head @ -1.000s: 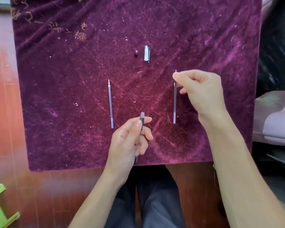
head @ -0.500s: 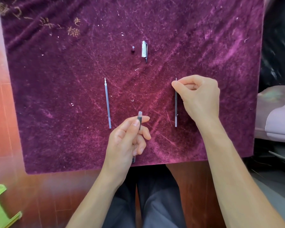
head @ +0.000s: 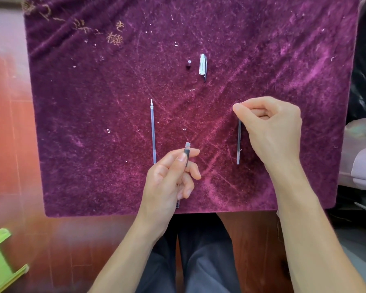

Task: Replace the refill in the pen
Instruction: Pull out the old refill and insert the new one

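Left hand [head: 169, 180] grips the slim, dark grey pen barrel [head: 186, 155] between thumb and fingers, its pale threaded end pointing away, above the near edge of the purple velvet cloth [head: 93, 166]. Right hand [head: 273, 132] pinches the top of a thin translucent refill [head: 239, 142]. A second, clear refill [head: 153, 132] lies left of the barrel. The clear cap [head: 202, 65] and a small dark tip piece [head: 188, 64] lie farther back.

Tip pc [head: 188, 64] L of cap [head: 202, 64], behind L refill [head: 153, 132] & R refill [head: 239, 142].
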`<state>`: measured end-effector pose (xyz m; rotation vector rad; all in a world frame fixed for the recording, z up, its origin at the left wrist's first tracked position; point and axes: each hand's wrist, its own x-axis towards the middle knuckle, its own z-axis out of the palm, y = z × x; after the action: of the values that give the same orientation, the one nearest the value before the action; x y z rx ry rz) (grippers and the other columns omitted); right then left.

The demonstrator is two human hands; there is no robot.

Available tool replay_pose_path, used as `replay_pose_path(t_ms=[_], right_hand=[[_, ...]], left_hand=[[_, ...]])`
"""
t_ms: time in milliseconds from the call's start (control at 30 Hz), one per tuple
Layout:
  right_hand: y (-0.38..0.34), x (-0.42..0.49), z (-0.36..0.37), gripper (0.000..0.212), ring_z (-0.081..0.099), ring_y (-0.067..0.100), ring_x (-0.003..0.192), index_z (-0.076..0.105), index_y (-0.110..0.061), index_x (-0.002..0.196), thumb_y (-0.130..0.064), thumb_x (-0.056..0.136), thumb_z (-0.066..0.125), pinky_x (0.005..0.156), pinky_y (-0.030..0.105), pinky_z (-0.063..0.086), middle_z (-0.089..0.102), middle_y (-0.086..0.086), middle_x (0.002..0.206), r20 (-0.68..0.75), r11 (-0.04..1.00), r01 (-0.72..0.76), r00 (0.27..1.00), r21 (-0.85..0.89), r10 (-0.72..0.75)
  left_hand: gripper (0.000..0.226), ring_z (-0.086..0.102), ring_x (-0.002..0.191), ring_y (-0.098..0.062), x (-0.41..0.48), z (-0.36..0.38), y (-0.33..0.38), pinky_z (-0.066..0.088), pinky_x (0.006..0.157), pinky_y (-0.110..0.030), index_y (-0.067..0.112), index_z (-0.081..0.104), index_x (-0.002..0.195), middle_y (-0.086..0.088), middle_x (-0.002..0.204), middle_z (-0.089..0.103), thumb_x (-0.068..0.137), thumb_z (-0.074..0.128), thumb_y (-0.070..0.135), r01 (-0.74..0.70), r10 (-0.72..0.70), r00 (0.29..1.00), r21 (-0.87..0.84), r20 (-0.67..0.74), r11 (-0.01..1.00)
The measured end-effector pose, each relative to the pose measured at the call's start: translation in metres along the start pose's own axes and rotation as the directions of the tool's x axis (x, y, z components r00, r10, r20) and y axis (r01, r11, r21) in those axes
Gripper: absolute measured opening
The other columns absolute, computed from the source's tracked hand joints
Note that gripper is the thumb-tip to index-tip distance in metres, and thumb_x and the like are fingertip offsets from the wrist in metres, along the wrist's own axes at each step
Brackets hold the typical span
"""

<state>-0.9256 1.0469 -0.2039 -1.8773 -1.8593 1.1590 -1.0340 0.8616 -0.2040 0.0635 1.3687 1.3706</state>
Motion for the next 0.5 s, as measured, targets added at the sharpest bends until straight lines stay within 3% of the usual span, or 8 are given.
replay_pose_path(t_ms=[167,233,333,500], right_hand=[[-0.033,-0.026,0.03,0.005,0.07,-0.005,0.066,0.082,-0.033,0.084,-0.036,0.087,0.081,0.061,0.006,0.05,0.076,-0.018,0.074,0.126,0.995,0.102,0.987,0.021,-0.104],[-0.046,-0.033,0.049,0.007,0.072,-0.003,0.071,0.082,-0.029,0.085,-0.034,0.09,0.08,0.066,0.011,0.055,0.076,-0.016,0.073,0.189,0.989,0.148,0.971,-0.012,-0.143],[-0.063,-0.037,0.074,0.013,0.074,0.004,0.078,0.083,-0.025,0.089,-0.037,0.091,0.08,0.081,0.03,0.062,0.078,-0.012,0.08,0.262,0.982,0.179,0.952,-0.067,-0.156],[-0.078,-0.038,0.1,0.022,0.073,0.011,0.077,0.082,-0.026,0.088,-0.049,0.088,0.08,0.079,0.039,0.062,0.075,-0.011,0.076,0.282,0.971,0.181,0.95,-0.157,-0.132]], left_hand=[[0.032,0.045,0.043,-0.007,-0.009,-0.014,0.005,0.041,0.049,-0.018,0.014,0.073,0.113,-0.003,0.075,0.067,0.104,0.047,0.029,-0.005,0.004,0.999,-0.027,-0.044,1.0],[0.031,0.045,0.042,-0.007,-0.013,-0.023,0.007,0.041,0.049,-0.018,0.014,0.073,0.113,-0.004,0.075,0.067,0.103,0.047,0.029,-0.007,0.004,0.998,-0.042,-0.063,0.999],[0.031,0.045,0.043,-0.008,-0.018,-0.037,0.009,0.042,0.049,-0.017,0.013,0.073,0.113,-0.005,0.075,0.066,0.103,0.047,0.028,-0.009,0.002,0.996,-0.077,-0.089,0.997],[0.032,0.045,0.043,-0.008,-0.022,-0.056,0.01,0.044,0.053,-0.013,0.011,0.072,0.115,-0.004,0.075,0.066,0.103,0.048,0.028,-0.031,0.014,0.99,-0.118,-0.139,0.992]])
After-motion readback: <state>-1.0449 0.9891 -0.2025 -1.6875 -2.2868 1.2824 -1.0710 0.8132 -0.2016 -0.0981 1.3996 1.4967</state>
